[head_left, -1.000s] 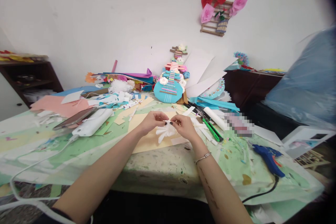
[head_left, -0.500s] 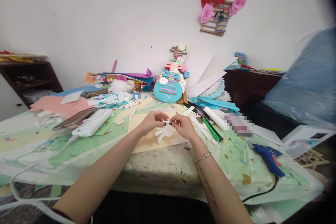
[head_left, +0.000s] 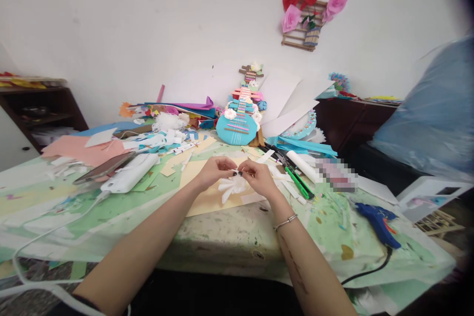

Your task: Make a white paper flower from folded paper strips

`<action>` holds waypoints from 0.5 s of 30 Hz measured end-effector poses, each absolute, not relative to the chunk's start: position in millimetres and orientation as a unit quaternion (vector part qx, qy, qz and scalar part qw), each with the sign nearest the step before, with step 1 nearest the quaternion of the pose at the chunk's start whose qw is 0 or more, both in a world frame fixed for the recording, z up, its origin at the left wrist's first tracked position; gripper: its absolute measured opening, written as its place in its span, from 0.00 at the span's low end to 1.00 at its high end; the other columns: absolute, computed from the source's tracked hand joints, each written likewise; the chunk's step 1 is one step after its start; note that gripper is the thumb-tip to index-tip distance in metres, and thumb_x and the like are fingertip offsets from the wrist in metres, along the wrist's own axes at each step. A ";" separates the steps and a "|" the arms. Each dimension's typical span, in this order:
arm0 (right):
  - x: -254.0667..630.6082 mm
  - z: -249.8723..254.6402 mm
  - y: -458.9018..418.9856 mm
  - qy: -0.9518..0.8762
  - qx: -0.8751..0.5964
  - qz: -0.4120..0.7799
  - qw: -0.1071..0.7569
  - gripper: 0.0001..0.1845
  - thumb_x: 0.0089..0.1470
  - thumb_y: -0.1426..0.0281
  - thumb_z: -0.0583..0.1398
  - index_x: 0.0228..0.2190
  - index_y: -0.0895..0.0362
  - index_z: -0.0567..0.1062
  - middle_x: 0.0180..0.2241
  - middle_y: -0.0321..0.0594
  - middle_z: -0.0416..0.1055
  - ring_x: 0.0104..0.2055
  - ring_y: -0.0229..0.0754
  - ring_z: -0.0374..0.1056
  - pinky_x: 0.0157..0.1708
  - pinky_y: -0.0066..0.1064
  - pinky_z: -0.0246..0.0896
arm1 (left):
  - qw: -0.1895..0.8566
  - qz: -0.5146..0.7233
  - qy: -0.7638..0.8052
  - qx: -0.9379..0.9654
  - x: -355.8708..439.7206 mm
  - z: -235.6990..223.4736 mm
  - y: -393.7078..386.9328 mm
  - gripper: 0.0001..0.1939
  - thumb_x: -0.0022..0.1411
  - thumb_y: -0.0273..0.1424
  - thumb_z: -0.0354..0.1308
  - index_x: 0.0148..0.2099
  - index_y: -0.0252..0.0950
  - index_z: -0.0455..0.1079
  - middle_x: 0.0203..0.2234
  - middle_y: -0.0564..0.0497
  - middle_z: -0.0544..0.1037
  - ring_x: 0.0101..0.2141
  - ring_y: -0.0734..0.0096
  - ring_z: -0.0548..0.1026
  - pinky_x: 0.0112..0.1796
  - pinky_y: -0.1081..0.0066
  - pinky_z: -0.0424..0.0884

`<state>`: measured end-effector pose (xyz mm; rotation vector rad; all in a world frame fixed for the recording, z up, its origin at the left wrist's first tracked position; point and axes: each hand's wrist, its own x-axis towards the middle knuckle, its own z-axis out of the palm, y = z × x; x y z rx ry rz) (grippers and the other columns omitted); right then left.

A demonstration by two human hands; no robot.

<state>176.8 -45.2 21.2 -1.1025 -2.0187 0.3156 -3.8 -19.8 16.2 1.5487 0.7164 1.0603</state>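
Between my two hands hangs a piece of white pleated crepe paper (head_left: pixel 233 187), its fanned folds spreading downward. My left hand (head_left: pixel 215 173) pinches its gathered top edge between thumb and fingers. From the other side my right hand (head_left: pixel 256 176) pinches the same edge, the thumbs nearly touching. Both hands are just above a cream paper sheet (head_left: pixel 207 202) lying near the table's front edge. Behind them stands a blue paper lute (head_left: pixel 237 131) decorated with white flowers and thin strings. The fingertips hide the top of the crepe paper.
To the right lie a green cutter (head_left: pixel 298 183), a white roll (head_left: pixel 302 165) and a blue glue gun (head_left: pixel 379 224) with a black cord. At left are a white power bank (head_left: pixel 130 173) with a cable and a dark phone (head_left: pixel 105 168). Paper scraps (head_left: pixel 168 136) pile up behind.
My thumbs have come slightly closer together at the top of the crepe paper. Its folds have shifted a little; otherwise the scene is the same.
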 end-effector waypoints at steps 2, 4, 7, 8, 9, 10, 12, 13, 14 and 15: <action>177.1 20.2 -44.6 -0.796 -0.438 0.128 0.397 0.10 0.48 0.75 0.55 0.31 0.55 0.75 0.23 0.33 0.73 0.23 0.34 0.65 0.26 0.24 0.56 | 0.540 0.445 0.295 0.650 -3.9 15.8 -20.1 0.11 0.43 0.28 0.65 0.32 0.30 0.72 0.26 0.49 0.76 0.27 0.72 0.74 0.30 0.72 0.70; 177.4 18.6 -43.4 -0.794 -0.437 0.134 0.402 0.11 0.49 0.75 0.55 0.31 0.54 0.76 0.25 0.35 0.74 0.24 0.35 0.66 0.27 0.25 0.58 | 0.539 0.447 0.296 0.650 -4.1 15.2 -19.8 0.12 0.43 0.28 0.66 0.33 0.30 0.72 0.26 0.49 0.76 0.27 0.72 0.74 0.30 0.72 0.70; 177.8 16.5 -41.5 -0.790 -0.430 0.140 0.415 0.13 0.49 0.75 0.55 0.33 0.54 0.78 0.30 0.37 0.76 0.28 0.37 0.69 0.29 0.26 0.61 | 0.535 0.454 0.303 0.645 -4.2 14.3 -18.8 0.12 0.43 0.28 0.66 0.33 0.30 0.72 0.26 0.49 0.76 0.27 0.72 0.74 0.29 0.72 0.71; 178.0 16.0 -41.0 -0.790 -0.426 0.141 0.417 0.13 0.48 0.76 0.55 0.33 0.53 0.78 0.31 0.37 0.76 0.30 0.38 0.70 0.30 0.26 0.62 | 0.535 0.456 0.304 0.644 -4.2 14.1 -18.4 0.12 0.43 0.28 0.66 0.33 0.30 0.72 0.26 0.50 0.76 0.27 0.72 0.74 0.29 0.72 0.71; 178.1 15.8 -40.6 -0.792 -0.422 0.142 0.419 0.14 0.48 0.76 0.55 0.34 0.53 0.78 0.33 0.37 0.76 0.31 0.39 0.70 0.31 0.27 0.62 | 0.535 0.457 0.304 0.642 -4.2 13.9 -18.2 0.12 0.43 0.28 0.66 0.33 0.30 0.72 0.26 0.50 0.76 0.27 0.72 0.74 0.29 0.72 0.71; 178.2 15.8 -40.2 -0.793 -0.418 0.142 0.421 0.14 0.48 0.77 0.56 0.34 0.52 0.78 0.33 0.37 0.76 0.32 0.39 0.70 0.32 0.27 0.62 | 0.536 0.458 0.304 0.641 -4.1 13.9 -18.0 0.12 0.43 0.28 0.66 0.33 0.30 0.72 0.26 0.50 0.75 0.27 0.72 0.73 0.29 0.72 0.71; 178.6 16.0 -39.7 -0.796 -0.412 0.139 0.422 0.15 0.47 0.77 0.56 0.34 0.52 0.78 0.33 0.37 0.76 0.33 0.39 0.70 0.32 0.27 0.62 | 0.537 0.456 0.304 0.641 -4.2 13.9 -17.9 0.12 0.43 0.28 0.66 0.33 0.30 0.71 0.26 0.50 0.75 0.27 0.73 0.73 0.29 0.72 0.70; 178.8 16.2 -39.4 -0.797 -0.410 0.134 0.422 0.15 0.47 0.77 0.56 0.34 0.52 0.78 0.33 0.37 0.76 0.32 0.39 0.70 0.32 0.27 0.62 | 0.538 0.455 0.303 0.642 -4.3 13.9 -17.9 0.12 0.43 0.28 0.66 0.33 0.30 0.71 0.26 0.50 0.75 0.27 0.72 0.73 0.29 0.72 0.70; 179.1 16.4 -39.2 -0.799 -0.410 0.130 0.421 0.15 0.47 0.77 0.57 0.35 0.51 0.78 0.32 0.37 0.76 0.31 0.39 0.70 0.31 0.27 0.62 | 0.538 0.454 0.302 0.642 -4.4 13.9 -17.9 0.12 0.43 0.28 0.66 0.33 0.30 0.72 0.26 0.49 0.75 0.27 0.72 0.73 0.30 0.72 0.70; 179.4 16.6 -39.0 -0.800 -0.409 0.127 0.420 0.15 0.48 0.77 0.57 0.35 0.51 0.79 0.31 0.37 0.76 0.30 0.38 0.69 0.30 0.27 0.61 | 0.539 0.453 0.301 0.643 -4.5 13.9 -18.0 0.12 0.43 0.28 0.66 0.33 0.30 0.72 0.26 0.49 0.76 0.28 0.72 0.73 0.30 0.72 0.70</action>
